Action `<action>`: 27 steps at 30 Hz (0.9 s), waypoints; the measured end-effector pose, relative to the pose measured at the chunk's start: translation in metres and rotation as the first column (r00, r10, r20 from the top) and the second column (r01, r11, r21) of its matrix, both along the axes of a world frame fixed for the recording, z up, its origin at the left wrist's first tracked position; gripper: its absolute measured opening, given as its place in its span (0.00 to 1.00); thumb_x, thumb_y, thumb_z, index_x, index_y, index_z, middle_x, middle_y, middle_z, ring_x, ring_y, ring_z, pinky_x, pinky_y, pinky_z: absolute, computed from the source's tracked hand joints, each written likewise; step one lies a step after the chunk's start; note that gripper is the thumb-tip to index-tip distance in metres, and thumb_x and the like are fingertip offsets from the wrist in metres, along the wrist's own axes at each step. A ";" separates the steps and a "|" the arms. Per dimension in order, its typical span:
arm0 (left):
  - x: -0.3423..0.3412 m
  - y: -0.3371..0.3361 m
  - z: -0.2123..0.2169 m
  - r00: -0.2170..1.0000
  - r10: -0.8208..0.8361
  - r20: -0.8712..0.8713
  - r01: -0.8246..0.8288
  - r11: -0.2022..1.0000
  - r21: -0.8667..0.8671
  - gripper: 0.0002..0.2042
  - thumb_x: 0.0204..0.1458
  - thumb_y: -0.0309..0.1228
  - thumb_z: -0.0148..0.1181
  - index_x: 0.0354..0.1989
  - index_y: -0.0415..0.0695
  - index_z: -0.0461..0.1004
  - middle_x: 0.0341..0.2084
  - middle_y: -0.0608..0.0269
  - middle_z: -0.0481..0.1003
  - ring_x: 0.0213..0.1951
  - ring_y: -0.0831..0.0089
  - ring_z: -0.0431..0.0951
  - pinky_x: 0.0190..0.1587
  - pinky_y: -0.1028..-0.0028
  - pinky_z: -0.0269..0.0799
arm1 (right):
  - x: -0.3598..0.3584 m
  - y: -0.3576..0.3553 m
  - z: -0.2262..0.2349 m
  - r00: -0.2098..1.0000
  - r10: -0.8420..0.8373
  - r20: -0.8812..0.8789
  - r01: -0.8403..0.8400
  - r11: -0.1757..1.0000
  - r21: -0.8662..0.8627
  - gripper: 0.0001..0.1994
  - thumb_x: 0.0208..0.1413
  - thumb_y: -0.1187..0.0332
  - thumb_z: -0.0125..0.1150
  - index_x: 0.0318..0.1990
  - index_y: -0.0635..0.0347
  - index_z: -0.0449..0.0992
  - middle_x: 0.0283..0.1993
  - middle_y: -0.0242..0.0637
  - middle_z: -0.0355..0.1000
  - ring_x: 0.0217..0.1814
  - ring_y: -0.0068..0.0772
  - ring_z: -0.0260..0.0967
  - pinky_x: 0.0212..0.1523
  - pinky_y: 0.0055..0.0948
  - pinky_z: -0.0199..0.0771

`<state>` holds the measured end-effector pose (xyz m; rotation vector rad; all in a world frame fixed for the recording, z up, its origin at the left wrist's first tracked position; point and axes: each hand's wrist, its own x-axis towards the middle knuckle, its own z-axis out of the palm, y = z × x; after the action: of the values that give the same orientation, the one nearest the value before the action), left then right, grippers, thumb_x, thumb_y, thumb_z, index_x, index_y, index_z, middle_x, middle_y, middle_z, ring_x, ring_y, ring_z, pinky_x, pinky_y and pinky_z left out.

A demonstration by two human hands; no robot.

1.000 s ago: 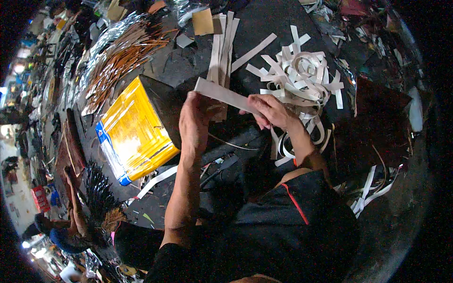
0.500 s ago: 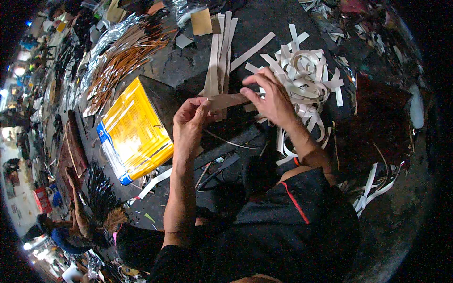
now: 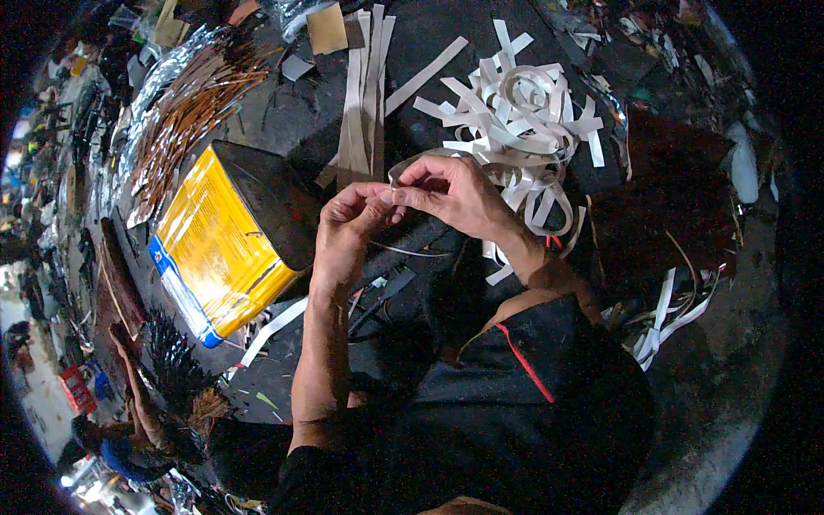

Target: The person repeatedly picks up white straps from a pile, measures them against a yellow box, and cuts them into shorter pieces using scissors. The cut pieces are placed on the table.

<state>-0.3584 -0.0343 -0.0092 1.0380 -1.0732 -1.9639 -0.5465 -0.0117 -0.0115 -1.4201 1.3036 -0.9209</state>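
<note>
My left hand (image 3: 350,225) and my right hand (image 3: 459,196) meet in front of me, fingertips pinched together. Between them they grip a thin greyish strip (image 3: 396,172), most of it covered by the fingers. Just beyond lies a bundle of long, flat, pale strips (image 3: 365,103), side by side. A tangled heap of white strips (image 3: 536,99), some looped into curls, is close beyond my right hand. Left of my left forearm rests a yellow and blue tin (image 3: 219,249), tilted, with its dark open side toward my hands.
A sheaf of thin brown and shiny strips (image 3: 202,99) lies at the far left. A tan square piece (image 3: 327,29) sits by the bundle. At right is a dark brown sheet (image 3: 678,202), with loose white strips (image 3: 661,318) nearer me. Another person's arm (image 3: 142,395) shows at lower left.
My right hand has come left and down to meet my left hand. The strip, stretched out flat before, is now mostly hidden in the fingers. The whole view has shifted slightly.
</note>
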 end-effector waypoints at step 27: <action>0.385 -0.061 0.209 0.321 0.207 -0.924 -0.484 0.874 0.028 0.02 0.55 0.25 0.48 0.31 0.43 0.65 0.28 0.63 0.66 0.32 0.74 0.67 0.39 0.69 0.66 | -0.212 -0.026 -0.068 0.283 -0.448 -0.848 0.530 0.810 -0.251 0.14 0.48 0.62 0.57 0.32 0.67 0.73 0.33 0.56 0.73 0.37 0.58 0.72 0.38 0.48 0.70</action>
<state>0.0268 -0.0953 0.1998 -0.0938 -0.3586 -1.5458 -0.7587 -0.0374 -0.0799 -1.4841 2.6987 -0.3984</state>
